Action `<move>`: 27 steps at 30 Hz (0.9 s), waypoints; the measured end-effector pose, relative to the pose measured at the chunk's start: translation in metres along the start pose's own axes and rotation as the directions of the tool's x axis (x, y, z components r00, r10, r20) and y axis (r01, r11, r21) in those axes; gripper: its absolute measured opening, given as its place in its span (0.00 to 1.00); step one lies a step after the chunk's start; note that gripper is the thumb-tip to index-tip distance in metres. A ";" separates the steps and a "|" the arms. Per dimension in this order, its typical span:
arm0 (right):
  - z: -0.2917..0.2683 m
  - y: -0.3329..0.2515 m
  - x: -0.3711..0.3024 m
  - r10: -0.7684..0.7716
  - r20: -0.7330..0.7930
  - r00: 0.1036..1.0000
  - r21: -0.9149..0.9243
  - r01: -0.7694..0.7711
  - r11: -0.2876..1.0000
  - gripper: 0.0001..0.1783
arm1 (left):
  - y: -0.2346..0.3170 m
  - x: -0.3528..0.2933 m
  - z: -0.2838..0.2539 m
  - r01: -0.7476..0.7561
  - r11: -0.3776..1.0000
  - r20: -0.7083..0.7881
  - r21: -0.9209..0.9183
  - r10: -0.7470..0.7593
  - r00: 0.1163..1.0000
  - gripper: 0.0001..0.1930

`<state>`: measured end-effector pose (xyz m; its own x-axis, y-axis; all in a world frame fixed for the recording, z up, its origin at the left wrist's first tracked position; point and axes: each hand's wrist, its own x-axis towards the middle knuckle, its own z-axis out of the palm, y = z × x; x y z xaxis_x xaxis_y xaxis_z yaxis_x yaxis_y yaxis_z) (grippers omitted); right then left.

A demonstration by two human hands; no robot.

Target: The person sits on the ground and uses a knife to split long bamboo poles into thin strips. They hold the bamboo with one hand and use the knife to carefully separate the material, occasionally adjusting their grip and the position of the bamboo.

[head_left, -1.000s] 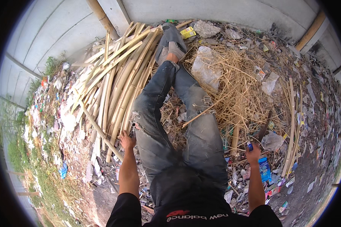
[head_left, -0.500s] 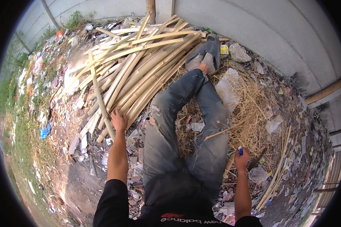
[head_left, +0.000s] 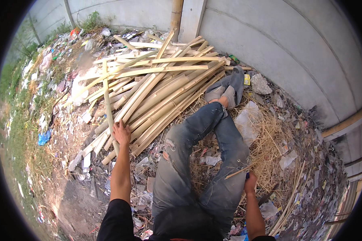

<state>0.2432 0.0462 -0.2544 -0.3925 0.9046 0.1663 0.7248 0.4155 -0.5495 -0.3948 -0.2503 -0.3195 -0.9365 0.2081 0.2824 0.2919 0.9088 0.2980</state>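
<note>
A heap of split bamboo strips [head_left: 165, 94] lies ahead, left of my outstretched legs. My left hand [head_left: 121, 132] is closed around a long bamboo strip [head_left: 107, 102] at the heap's near left end, fingers curled over it. Beside my right thigh, my right hand [head_left: 250, 183] is closed on a small blue object [head_left: 247, 175]. Most of that object is hidden in the fist, so its kind does not show. A thin bamboo sliver [head_left: 238, 172] lies across my right knee area, just ahead of this hand.
Dry straw shavings [head_left: 269, 140] cover the ground right of my legs, with a dark, flat, pointed piece [head_left: 268, 195] nearby. Several long thin strips [head_left: 289, 197] lie farther right. Litter is strewn around. A grey panel wall [head_left: 269, 52] and a bamboo post [head_left: 176, 20] stand beyond the heap.
The view has tilted up, so the scene sits lower. My right hand has moved forward and left, closer against my thigh. My left hand has shifted slightly up along the bamboo strip.
</note>
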 end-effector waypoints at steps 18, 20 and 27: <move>0.036 0.050 -0.046 0.122 0.100 0.987 0.202 -0.140 0.969 0.15 | -0.048 0.066 -0.042 -0.394 0.892 0.490 -0.222 0.451 0.746 0.16; 0.042 0.091 -0.055 0.207 0.059 0.977 0.300 -0.215 0.929 0.15 | -0.024 0.070 -0.048 -0.366 0.893 0.515 -0.262 0.450 0.729 0.16; 0.024 0.049 -0.036 0.152 0.142 0.978 0.126 -0.170 0.977 0.15 | 0.021 0.096 -0.083 -0.129 0.977 0.735 -0.168 0.211 0.644 0.32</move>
<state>0.2792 0.0316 -0.3072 -0.3539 0.9345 -0.0374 0.7043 0.2400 -0.6681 -0.4627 -0.2414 -0.2107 -0.6847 0.5917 -0.4255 0.4387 0.8008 0.4077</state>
